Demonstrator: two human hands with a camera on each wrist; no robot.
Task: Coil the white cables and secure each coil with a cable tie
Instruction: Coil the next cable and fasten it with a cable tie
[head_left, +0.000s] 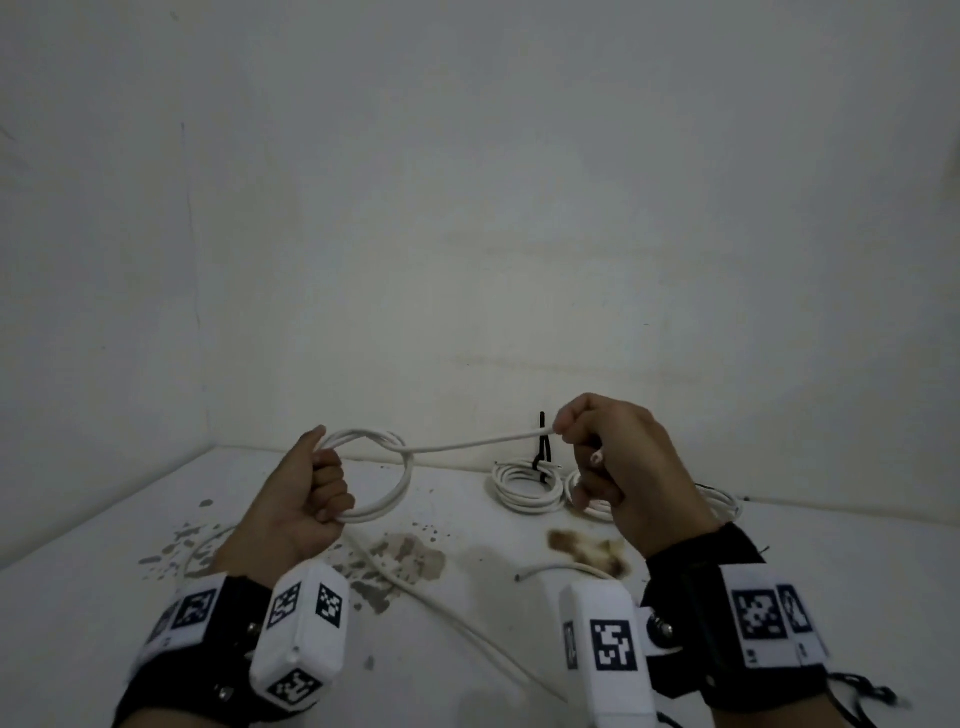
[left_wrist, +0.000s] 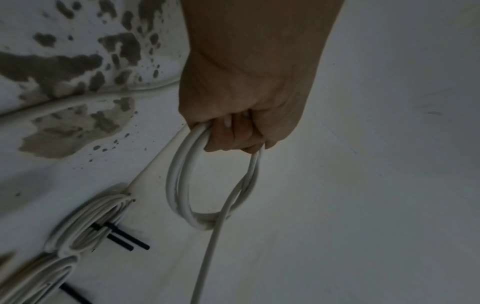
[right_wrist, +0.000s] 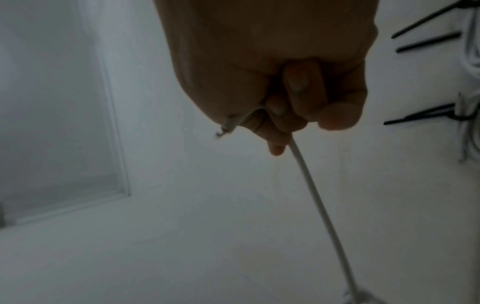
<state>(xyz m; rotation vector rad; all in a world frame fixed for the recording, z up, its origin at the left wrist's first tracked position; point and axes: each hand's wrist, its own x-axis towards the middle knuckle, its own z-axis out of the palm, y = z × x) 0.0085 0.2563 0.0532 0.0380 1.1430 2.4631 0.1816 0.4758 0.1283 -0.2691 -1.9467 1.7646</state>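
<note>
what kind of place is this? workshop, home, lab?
Hard to tell; probably a bare makeshift work corner. A stained white surface meets plain white walls, with only tied cable coils and loose cable on it.

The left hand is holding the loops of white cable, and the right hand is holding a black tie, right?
Not quite. The left hand does hold the loops, but the right hand holds the free end of the same white cable, not a black tie. The right wrist view shows only cable in its fingers. The black ties are on the finished coils behind, as the head view shows.
</note>
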